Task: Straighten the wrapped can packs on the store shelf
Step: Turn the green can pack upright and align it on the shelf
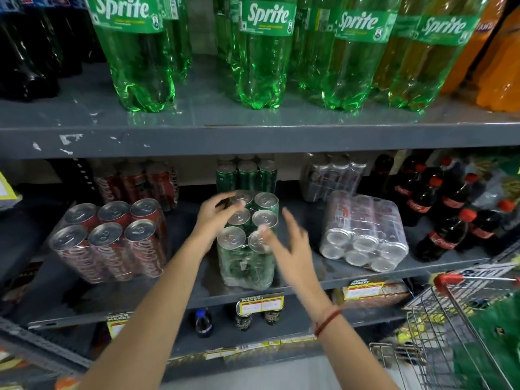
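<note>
Hands over the green pack on the middle shelf, front edge, between the red pack to its left and the silver pack to its right; my left hand sits on the far-left can tops, fingers bent and loosely spread, touching the wrap but not clamped on anything; my right hand is open, fingers splayed, thumb tip at the front-right can top, palm just beside the pack's right side, gripping nothing (some motion blur, so contact there is hard to call); green pack stands upright and looks close to square with the edge; red pack leans, tilted toward the front; silver pack lies on its side, can ends facing out, skewed; I judge the step is squaring the green one; best done by pressing both palms flat on opposite sides and twisting from low down, not from the tops, since the wrap is slick and the tall pack could tip; keep it off the edge; red and silver packs need attention after.
</note>
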{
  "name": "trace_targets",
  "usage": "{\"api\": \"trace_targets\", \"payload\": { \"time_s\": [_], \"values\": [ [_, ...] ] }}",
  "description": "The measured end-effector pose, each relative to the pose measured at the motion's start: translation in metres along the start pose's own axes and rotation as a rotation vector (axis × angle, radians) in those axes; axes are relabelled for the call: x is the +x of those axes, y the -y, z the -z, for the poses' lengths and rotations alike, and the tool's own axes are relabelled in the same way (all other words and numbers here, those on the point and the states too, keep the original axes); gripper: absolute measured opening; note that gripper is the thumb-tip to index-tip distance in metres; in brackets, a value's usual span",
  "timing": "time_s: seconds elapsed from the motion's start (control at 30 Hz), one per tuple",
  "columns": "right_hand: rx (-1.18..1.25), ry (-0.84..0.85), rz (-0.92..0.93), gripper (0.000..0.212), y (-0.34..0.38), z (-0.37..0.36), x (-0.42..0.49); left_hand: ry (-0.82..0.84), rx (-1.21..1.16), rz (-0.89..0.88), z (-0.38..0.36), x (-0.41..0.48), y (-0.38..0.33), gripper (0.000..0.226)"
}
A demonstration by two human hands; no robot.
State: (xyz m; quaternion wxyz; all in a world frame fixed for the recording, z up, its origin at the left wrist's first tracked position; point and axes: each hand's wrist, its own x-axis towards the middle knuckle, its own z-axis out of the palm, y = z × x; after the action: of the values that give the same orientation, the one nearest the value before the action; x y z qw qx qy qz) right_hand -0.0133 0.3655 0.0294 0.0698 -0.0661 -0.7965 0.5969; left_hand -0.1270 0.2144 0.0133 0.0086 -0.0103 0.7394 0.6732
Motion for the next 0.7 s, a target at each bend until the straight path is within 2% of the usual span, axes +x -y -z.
{"api": "trace_targets", "payload": {
  "time_s": [0.07,0.1,0.17,0.3,0.33,0.43,0.53,0.63,0.7],
  "values": [
    [0.0,-0.031,0.065,0.074,0.003,0.011,0.029,-0.306,-0.08,-0.025,-0.01,-0.036,0.004,0.033],
    [-0.016,-0.006,0.088,0.069,0.004,0.013,0.046,-0.402,-0.074,-0.048,-0.018,-0.057,0.007,0.037],
    [-0.105,0.108,0.14,0.064,0.007,0.011,0.081,-0.475,-0.026,-0.025,-0.043,-0.095,0.012,0.052],
    [-0.377,0.496,0.14,0.063,0.007,-0.005,0.129,-0.487,0.06,0.054,-0.09,-0.118,0.027,0.088],
    [-0.435,0.534,0.133,0.065,0.006,-0.009,0.133,-0.497,0.066,0.062,-0.096,-0.114,0.028,0.093],
    [-0.466,0.53,0.158,0.076,-0.001,-0.011,0.14,-0.571,0.051,0.14,-0.103,-0.099,0.02,0.102],
    [-0.533,0.521,0.151,0.065,-0.004,-0.004,0.14,-0.622,0.053,0.147,-0.096,-0.091,0.015,0.101],
    [-0.615,0.417,0.181,0.083,-0.015,0.002,0.14,-0.561,-0.023,0.032,-0.068,-0.072,0.028,0.086],
    [-0.623,0.352,0.163,0.09,-0.026,0.006,0.135,-0.444,-0.109,0.004,-0.042,-0.052,0.032,0.074]
  ]
}}
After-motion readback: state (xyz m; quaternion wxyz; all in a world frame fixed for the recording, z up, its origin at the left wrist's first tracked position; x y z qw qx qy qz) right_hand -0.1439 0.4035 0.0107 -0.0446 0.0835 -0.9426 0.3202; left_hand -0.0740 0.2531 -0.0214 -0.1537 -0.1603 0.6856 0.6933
